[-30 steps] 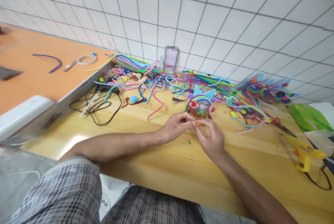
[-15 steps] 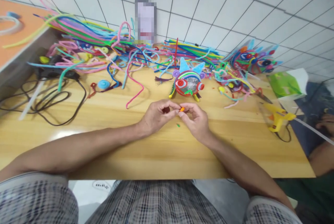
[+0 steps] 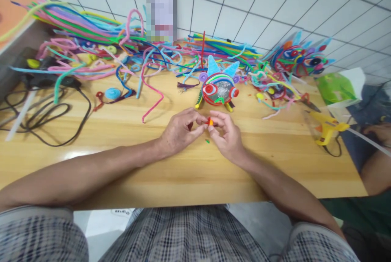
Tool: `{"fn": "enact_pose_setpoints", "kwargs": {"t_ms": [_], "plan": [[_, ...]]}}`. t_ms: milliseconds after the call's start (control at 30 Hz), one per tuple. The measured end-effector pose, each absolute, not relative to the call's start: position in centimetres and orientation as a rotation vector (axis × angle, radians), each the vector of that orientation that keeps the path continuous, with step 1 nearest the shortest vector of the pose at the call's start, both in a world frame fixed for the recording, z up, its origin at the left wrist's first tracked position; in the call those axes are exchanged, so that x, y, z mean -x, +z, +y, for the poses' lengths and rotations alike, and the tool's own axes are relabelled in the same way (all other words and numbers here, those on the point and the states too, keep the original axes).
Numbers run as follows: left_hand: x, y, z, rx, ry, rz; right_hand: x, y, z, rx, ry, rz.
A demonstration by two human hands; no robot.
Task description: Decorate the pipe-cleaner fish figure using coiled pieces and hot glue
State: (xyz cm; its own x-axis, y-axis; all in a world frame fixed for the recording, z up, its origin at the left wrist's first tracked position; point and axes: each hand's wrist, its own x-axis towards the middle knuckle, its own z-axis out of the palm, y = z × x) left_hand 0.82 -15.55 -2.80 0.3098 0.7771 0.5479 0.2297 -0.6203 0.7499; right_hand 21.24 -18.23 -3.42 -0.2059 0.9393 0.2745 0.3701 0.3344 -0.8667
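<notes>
Between the fingertips of my left hand [image 3: 185,129] and my right hand [image 3: 226,135] is a small orange and red pipe-cleaner piece [image 3: 210,122]. Both hands pinch it above the table, and the fingers partly cover it. Just below it a tiny green scrap [image 3: 207,141] lies on the wood. Behind my hands stands a colourful mask-like head [image 3: 219,89] made of coiled pipe cleaners. It has red round eyes, pale blue spikes, purple ears and a green zigzag on a silvery middle.
Heaps of pipe cleaners [image 3: 82,26] line the wall. At the right lie a yellow glue gun [image 3: 328,127] and a green packet [image 3: 337,87], near two finished heads [image 3: 301,60]. Black cable [image 3: 51,119] coils at left. A person's arm [image 3: 378,172] shows at the right edge.
More red now shows on the small piece between my fingers, which has turned slightly. The camera view has shifted a little; both hands stay together in front of the head.
</notes>
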Motion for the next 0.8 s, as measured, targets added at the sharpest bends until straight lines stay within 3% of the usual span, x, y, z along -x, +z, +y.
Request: {"fn": "enact_pose_setpoints", "kwargs": {"t_ms": [800], "plan": [[-0.92, -2.03, -16.26, -1.623, 0.899, 1.01, -21.0, -2.76, -17.32, 1.098, 0.085, -2.042]]}}
